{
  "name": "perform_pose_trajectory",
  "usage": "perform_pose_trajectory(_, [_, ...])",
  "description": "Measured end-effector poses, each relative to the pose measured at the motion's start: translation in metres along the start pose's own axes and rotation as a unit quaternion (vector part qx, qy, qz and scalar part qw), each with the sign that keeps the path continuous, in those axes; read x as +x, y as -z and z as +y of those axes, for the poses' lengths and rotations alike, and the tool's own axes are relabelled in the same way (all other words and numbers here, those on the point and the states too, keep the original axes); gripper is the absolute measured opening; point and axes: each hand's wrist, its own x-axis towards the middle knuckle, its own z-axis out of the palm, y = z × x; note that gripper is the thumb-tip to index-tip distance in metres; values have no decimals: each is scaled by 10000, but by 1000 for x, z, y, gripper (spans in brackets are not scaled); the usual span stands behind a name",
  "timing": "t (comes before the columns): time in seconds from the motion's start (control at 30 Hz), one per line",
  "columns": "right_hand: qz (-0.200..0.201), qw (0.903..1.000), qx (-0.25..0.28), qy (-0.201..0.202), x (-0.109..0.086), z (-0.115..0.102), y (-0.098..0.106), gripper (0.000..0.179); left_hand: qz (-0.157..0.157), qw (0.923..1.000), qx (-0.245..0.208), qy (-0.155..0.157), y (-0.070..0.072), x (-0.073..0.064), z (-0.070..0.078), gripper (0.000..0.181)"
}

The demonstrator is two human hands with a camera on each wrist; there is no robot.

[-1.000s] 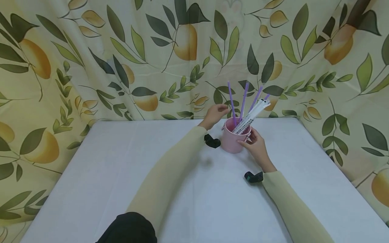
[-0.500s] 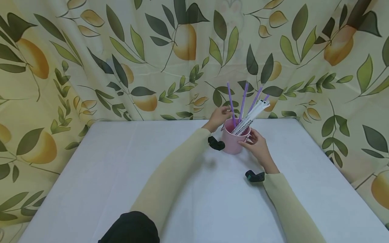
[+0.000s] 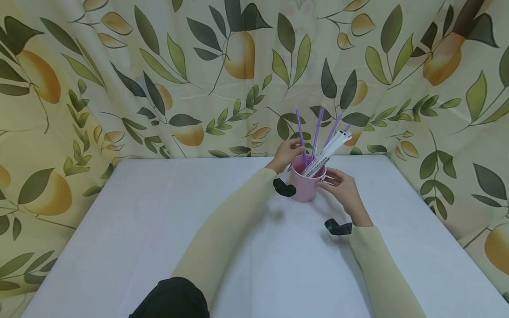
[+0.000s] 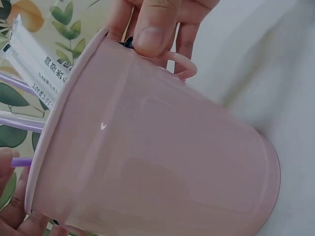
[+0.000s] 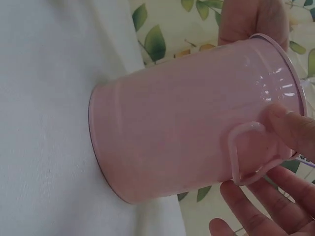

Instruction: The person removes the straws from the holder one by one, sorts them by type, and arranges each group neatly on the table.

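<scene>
A pink metal bucket (image 3: 304,187) with small side handles stands upright near the table's back edge. Several purple straws (image 3: 317,134) and slim white packets with dark print (image 3: 328,152) stick out of it. At the bucket's left rim, my left hand (image 3: 285,154) has its thumb and fingers at the leftmost straw (image 4: 22,161); its other fingers lie close to the bucket wall. My right hand (image 3: 343,190) is at the right side, its thumb (image 5: 283,115) touching the wall near the rim and its fingers loosely spread behind the side handle (image 5: 236,157).
A white cloth covers the table (image 3: 222,274). Behind it hangs a curtain (image 3: 238,101) with leaves and orange fruit. Black wrist devices (image 3: 284,187) sit below both hands. A dark rounded shape (image 3: 171,300) covers the lower part of the left sleeve.
My left hand has moved right to the leftmost straw. My right hand has eased slightly to the right, its thumb sliding back along the bucket. The bucket stays standing in place.
</scene>
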Motion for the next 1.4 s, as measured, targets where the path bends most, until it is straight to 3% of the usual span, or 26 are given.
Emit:
perform_pose_trajectory(0.27, [100, 9998, 39, 175, 0, 3, 1, 64, 112, 9998, 80, -116, -2, -1, -2, 24])
perform_pose_trajectory(0.53, [-23, 9970, 487, 603, 8, 13, -12, 84, 200, 9997, -8, -144, -2, -3, -1, 22])
perform_pose_trajectory(0.83, [519, 9964, 460, 480, 6, 15, -31, 85, 297, 9995, 32, -63, -2, -3, -4, 25])
perform_pose_trajectory(1.17, [708, 9963, 210, 434, 5, 15, -31, 83, 297, 9993, -116, -202, 0, -3, 2, 24])
perform_pose_trajectory(1.4, [745, 9957, 275, 469, 3, 13, -31, 81, 665, 9972, -51, -336, 4, -3, 10, 22])
